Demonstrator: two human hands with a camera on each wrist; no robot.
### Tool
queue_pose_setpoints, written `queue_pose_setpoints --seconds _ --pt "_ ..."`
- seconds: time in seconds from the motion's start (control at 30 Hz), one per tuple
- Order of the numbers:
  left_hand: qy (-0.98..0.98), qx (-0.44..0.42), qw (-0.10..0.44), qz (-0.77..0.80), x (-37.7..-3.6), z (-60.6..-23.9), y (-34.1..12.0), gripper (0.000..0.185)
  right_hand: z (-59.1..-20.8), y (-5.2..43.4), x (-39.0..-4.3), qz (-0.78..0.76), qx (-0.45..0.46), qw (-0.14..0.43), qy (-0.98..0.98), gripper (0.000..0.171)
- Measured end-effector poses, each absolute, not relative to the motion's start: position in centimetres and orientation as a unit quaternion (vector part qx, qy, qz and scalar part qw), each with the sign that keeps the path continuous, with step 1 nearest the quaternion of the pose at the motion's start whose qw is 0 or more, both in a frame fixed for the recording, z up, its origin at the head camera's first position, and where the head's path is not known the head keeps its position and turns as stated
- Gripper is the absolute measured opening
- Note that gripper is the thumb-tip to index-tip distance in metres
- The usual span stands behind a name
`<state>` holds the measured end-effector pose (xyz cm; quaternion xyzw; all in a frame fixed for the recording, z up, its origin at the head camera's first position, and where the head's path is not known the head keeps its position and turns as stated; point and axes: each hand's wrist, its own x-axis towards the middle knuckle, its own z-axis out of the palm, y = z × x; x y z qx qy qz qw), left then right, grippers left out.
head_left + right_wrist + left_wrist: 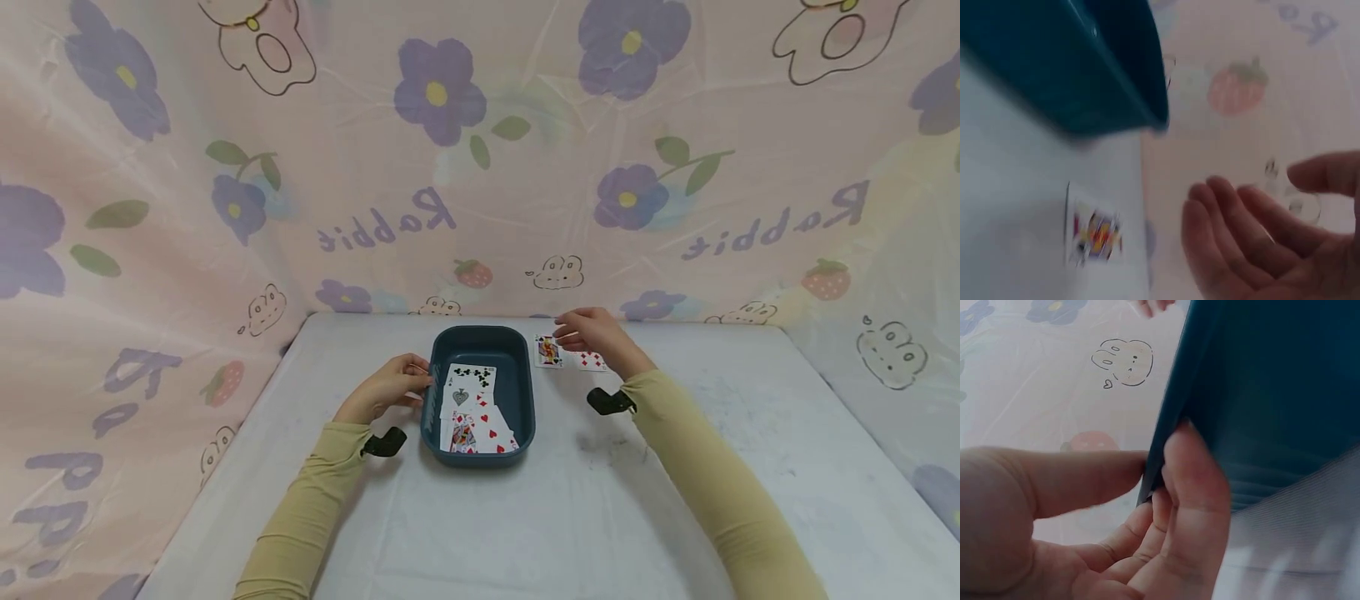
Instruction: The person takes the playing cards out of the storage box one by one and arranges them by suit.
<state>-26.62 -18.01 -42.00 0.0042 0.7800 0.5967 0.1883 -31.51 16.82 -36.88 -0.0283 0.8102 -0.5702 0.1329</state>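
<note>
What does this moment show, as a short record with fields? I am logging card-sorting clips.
left hand: left hand grips the left rim of the bin
right hand: right hand open, above the table cards, holding nothing
bin contents: several face-up playing cards
on table: face card and red diamond card, right of the bin
surface: white table

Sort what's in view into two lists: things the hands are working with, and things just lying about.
In use:
left hand gripping the blue tray rim
cards in the tray
right hand over the face card
diamond card

Lying about:
white table
floral cloth backdrop
</note>
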Motion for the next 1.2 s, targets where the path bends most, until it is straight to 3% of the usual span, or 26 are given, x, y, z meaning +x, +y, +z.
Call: queue_pose_setpoints --seconds 0.4,0.7,1.2 --pt "0.786 -0.001 0.184 0.591 -26.8 -42.0 -18.0 0.035 -36.5 8.2 -31.1 -0.430 -0.249 0.278 0.822 0.031" --pt "0.783 0.000 0.182 0.595 -26.7 -42.1 -18.0 0.033 -38.2 5.0 -30.9 -0.331 -0.267 0.346 0.836 0.029" --pt "0.785 0.003 0.184 0.592 -26.7 -42.2 -18.0 0.032 -39.9 4.6 -31.2 -0.226 -0.263 0.380 0.858 0.025"
